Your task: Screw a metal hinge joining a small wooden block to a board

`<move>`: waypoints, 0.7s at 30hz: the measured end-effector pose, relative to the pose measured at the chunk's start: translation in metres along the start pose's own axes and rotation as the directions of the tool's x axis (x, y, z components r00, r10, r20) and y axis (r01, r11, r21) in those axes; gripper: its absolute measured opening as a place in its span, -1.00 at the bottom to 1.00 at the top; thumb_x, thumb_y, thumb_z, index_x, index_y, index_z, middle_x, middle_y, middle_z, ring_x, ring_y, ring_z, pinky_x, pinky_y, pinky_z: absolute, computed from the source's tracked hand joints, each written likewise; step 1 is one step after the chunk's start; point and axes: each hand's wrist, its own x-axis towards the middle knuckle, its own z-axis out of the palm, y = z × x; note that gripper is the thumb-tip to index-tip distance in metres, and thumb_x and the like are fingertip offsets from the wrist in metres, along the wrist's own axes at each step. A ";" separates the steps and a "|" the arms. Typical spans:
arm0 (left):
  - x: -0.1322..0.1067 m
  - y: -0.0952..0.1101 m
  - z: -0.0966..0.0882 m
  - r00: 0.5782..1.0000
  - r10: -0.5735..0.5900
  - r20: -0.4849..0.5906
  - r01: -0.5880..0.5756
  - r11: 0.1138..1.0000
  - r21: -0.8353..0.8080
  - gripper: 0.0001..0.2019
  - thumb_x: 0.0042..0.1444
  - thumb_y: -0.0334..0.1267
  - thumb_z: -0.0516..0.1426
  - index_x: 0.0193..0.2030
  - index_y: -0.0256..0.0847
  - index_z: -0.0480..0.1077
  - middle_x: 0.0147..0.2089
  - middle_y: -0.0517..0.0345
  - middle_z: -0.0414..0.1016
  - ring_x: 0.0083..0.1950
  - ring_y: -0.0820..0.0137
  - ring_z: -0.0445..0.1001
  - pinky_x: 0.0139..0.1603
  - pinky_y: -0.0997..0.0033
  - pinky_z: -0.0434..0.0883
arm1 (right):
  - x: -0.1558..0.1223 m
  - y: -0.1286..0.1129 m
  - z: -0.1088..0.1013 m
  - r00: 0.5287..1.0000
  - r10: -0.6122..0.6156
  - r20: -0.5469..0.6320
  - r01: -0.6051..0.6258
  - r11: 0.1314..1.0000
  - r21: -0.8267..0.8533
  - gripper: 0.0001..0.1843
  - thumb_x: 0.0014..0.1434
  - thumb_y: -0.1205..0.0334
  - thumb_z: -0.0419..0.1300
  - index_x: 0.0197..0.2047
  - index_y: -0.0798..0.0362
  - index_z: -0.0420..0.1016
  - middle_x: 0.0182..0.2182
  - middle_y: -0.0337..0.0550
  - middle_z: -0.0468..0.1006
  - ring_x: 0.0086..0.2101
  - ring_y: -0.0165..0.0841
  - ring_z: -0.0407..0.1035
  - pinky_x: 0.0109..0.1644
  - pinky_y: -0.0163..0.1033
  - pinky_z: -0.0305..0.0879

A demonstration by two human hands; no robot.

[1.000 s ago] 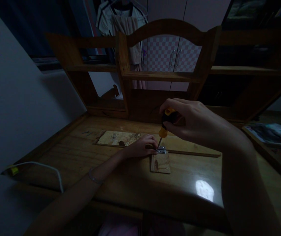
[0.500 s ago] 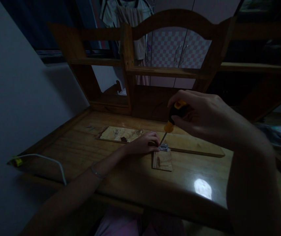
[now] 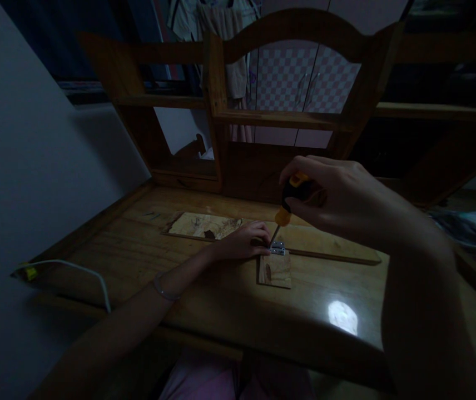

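My right hand (image 3: 333,194) is closed round the black and yellow handle of a screwdriver (image 3: 287,206). Its tip points down at a small metal hinge (image 3: 277,248). The hinge sits where a small wooden piece (image 3: 274,271) meets a long wooden board (image 3: 263,233) on the desk (image 3: 204,289). My left hand (image 3: 243,243) rests curled on the board just left of the hinge, fingertips pinched at the screwdriver's tip. What those fingers hold is too small and dark to tell.
The wooden desk has a shelf hutch (image 3: 271,116) at its back. A white cable (image 3: 83,275) with a yellow plug lies at the left edge by the wall. Papers (image 3: 471,225) lie at the far right. Clothes hang behind.
The view has shifted slightly. My right hand has moved a little up and left with the screwdriver, its tip staying at the hinge. My left hand has stayed in place.
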 end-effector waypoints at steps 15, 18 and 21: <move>-0.001 -0.003 0.000 1.000 -0.010 0.007 0.010 1.000 -0.005 -0.86 0.20 -0.20 0.27 -0.22 -0.22 0.49 -0.09 0.03 0.45 -0.03 0.32 0.43 0.05 0.33 0.35 | -0.002 0.000 -0.004 0.997 -0.043 0.071 0.044 0.999 -0.015 -0.73 0.14 0.40 0.15 -0.08 0.06 0.49 -0.18 -0.14 0.55 -0.26 -0.34 0.40 -0.22 -0.26 0.23; -0.001 -0.003 0.000 1.000 0.000 0.011 0.000 1.000 -0.005 -0.86 0.20 -0.19 0.27 -0.22 -0.22 0.49 -0.11 0.03 0.45 -0.02 0.31 0.43 0.05 0.31 0.35 | -0.002 0.003 -0.004 0.998 -0.038 0.058 0.039 0.999 -0.024 -0.75 0.13 0.37 0.18 -0.10 0.03 0.48 -0.18 -0.15 0.56 -0.25 -0.30 0.41 -0.21 -0.23 0.24; -0.001 -0.004 0.000 1.000 0.025 -0.001 -0.025 1.000 -0.011 -0.88 0.21 -0.21 0.27 -0.22 -0.22 0.48 -0.12 0.04 0.44 -0.03 0.32 0.42 0.05 0.32 0.35 | -0.002 0.005 -0.005 0.999 -0.024 0.048 0.025 1.000 -0.016 -0.75 0.11 0.34 0.21 -0.11 -0.03 0.49 -0.19 -0.17 0.58 -0.26 -0.27 0.43 -0.23 -0.22 0.26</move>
